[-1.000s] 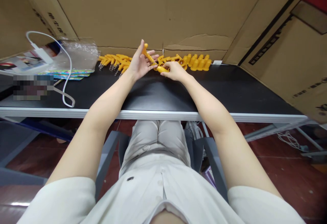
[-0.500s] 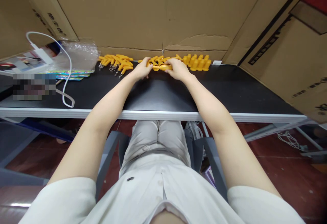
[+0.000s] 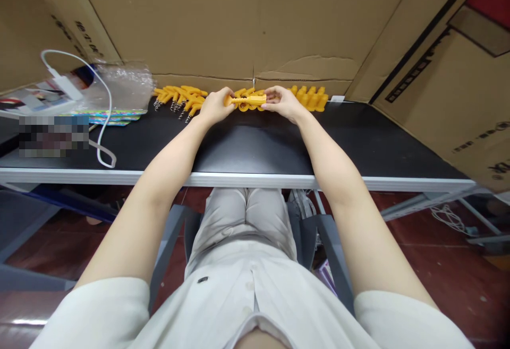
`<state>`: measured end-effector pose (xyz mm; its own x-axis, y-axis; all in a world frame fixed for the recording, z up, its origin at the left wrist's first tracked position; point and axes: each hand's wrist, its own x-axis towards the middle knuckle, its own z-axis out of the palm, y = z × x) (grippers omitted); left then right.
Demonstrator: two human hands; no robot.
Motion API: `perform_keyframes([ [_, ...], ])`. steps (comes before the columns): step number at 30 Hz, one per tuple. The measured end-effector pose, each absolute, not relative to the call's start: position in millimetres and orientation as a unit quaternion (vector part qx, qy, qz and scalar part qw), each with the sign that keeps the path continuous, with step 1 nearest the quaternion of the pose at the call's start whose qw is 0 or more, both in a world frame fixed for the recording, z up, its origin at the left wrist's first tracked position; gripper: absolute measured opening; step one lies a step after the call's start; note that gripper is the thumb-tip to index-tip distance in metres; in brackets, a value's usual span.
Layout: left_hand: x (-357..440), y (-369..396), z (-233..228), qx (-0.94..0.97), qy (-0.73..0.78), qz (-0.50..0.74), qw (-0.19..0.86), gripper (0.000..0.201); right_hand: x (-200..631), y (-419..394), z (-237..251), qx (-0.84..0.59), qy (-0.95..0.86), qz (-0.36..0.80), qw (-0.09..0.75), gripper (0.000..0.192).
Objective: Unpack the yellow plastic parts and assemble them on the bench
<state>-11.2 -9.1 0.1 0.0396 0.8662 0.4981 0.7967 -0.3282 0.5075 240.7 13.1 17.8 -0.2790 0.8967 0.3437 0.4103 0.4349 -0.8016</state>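
Note:
My left hand (image 3: pixel 216 106) is closed around the handle end of a yellow-orange corkscrew (image 3: pixel 239 100), held level above the table's back edge. A ribbed yellow plastic sleeve (image 3: pixel 257 99) lies in line with it, and the fingers of my right hand (image 3: pixel 283 103) pinch its right end. Whether the two parts are joined cannot be made out. Behind and below them are more yellow pieces (image 3: pixel 243 107), partly covered. To the left, several corkscrews with bare metal spirals (image 3: pixel 181 96) lie in a pile. Upright yellow sleeves (image 3: pixel 313 99) stand in rows to the right.
The black table (image 3: pixel 338 142) has a metal front edge (image 3: pixel 255 180). Cardboard walls (image 3: pixel 255 25) rise behind it and at the right. On the left lie clear plastic bags (image 3: pixel 123 86), a white cable (image 3: pixel 108 120) and colourful packets (image 3: pixel 115 117). A white scrap (image 3: pixel 338 99) sits beyond the sleeves.
The held piece has risen slightly and turned, so its ribbed sleeve now shows between my hands. My left hand has shifted left, and my right fingers have spread toward the sleeve's end.

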Motion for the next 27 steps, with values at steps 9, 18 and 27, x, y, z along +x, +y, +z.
perform_keyframes([
  [9, -3, -20, 6, 0.726, 0.559, 0.396, 0.060, 0.021, 243, 10, 22, -0.480, -0.686, 0.381, 0.393, 0.077],
  [18, -3, -14, 2, 0.725, 0.561, 0.398, 0.040, 0.023, 247, 5, 28, -0.486, -0.669, 0.437, 0.354, 0.062],
  [27, -3, -10, 0, 0.749, 0.529, 0.399, -0.014, 0.023, 236, -1, 32, -0.473, -0.632, 0.456, 0.412, 0.071],
])
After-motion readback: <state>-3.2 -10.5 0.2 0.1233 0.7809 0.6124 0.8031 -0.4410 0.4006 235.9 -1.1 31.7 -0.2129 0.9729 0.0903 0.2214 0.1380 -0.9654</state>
